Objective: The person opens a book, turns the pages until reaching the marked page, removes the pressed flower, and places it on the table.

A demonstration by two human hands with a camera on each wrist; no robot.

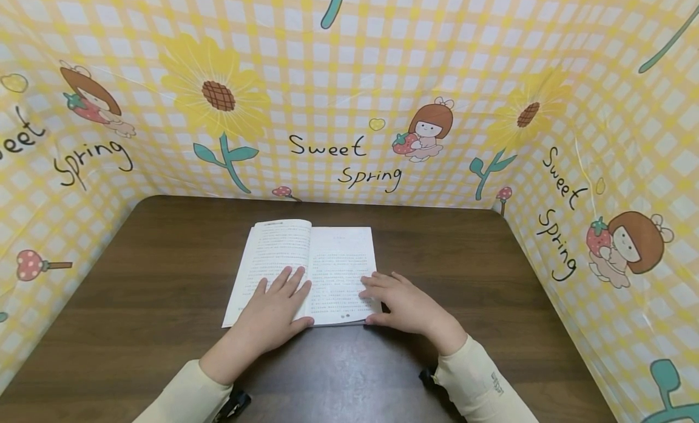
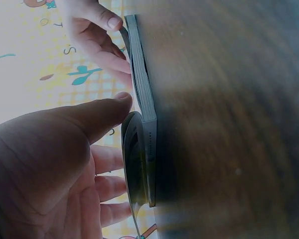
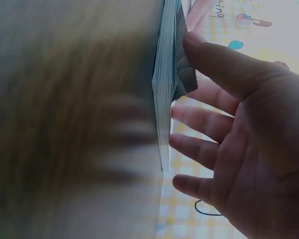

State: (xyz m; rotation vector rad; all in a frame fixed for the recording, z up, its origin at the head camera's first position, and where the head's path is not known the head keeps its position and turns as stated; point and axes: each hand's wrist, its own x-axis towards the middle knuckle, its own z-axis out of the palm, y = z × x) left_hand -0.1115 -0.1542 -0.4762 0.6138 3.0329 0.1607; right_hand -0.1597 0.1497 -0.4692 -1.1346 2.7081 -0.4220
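Note:
An open book [image 1: 338, 241] lies on the brown table with printed text on both pages. My left hand [image 1: 270, 317] rests on the lower left page, fingers spread and thumb near the bottom of the fold. In the left wrist view, a left-hand leaf [image 2: 132, 159] bows up under the thumb. My right hand [image 1: 406, 304] touches the right page near its outer edge with extended fingers. At the lower right corner, its thumb meets a raised page corner [image 3: 186, 74], seen in the right wrist view. The book's underside is hidden.
The wooden table [image 1: 164, 259] extends around the book. Yellow checked cloth [image 1: 327, 95] with flowers and lettering walls the back and both sides. A dark strap [image 1: 235, 405] shows at the left wrist, and another dark piece [image 1: 428, 377] at the right wrist.

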